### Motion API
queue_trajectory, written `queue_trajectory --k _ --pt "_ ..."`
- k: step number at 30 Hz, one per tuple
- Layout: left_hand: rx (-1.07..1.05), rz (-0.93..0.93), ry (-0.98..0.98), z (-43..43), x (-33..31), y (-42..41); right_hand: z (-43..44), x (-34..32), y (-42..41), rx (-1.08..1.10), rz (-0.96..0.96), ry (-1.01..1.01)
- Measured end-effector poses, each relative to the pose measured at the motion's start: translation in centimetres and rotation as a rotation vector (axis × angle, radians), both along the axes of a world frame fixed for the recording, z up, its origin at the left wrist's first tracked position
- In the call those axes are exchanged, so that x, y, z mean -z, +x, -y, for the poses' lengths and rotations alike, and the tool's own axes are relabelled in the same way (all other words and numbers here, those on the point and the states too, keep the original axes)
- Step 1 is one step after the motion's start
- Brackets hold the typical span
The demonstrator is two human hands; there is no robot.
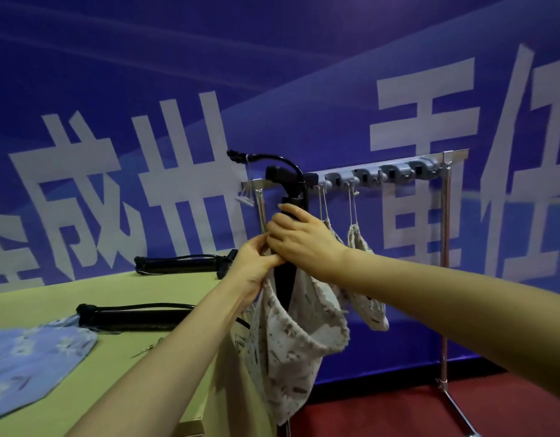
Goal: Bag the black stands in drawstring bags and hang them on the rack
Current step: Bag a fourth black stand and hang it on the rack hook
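A black stand (pixel 289 190) with a curved neck stands upright, its lower part inside a white patterned drawstring bag (pixel 299 339). My right hand (pixel 299 239) grips the stand's shaft just above the bag. My left hand (pixel 256 263) pinches the bag's rim at its left side. The bag's mouth gapes wide. Behind them stands the metal rack (pixel 445 216), where two filled white bags (pixel 365 291) hang by their strings. Two more black stands lie on the table, one far (pixel 181 263) and one nearer (pixel 137 316).
A blue floral drawstring bag (pixel 29 361) lies flat on the yellow-green table (pixel 121 389) at the left. The rack's bar carries several grey hooks (pixel 382 175). A blue banner wall stands close behind. Red floor shows at the lower right.
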State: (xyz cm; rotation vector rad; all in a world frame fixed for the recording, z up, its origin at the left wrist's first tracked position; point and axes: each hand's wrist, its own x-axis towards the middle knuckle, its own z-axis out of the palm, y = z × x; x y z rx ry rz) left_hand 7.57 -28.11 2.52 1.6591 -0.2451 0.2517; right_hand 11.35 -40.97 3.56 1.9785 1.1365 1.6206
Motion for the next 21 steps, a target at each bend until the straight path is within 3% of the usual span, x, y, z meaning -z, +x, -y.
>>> queue_trajectory --k 7,13,17,19,21 --pt "-0.071 0.028 0.069 0.5 0.2 0.6 1.0 0.3 0.8 -0.054 -0.131 -0.011" --pt "-0.07 -0.06 -0.098 0.5 0.6 1.2 0.5 -0.4 0.7 -0.115 -0.215 0.25" --pt "-0.066 -0.076 -0.199 -0.5 0.8 1.9 0.9 -1.2 0.6 -0.162 -0.653 0.758" --pt "-0.078 -0.049 -0.204 -1.3 0.7 2.1 2.1 -0.6 0.9 -0.113 -0.972 0.798" --pt "-0.08 -0.023 -0.196 -1.8 0.3 2.0 3.2 0.3 1.0 0.012 -1.3 0.663"
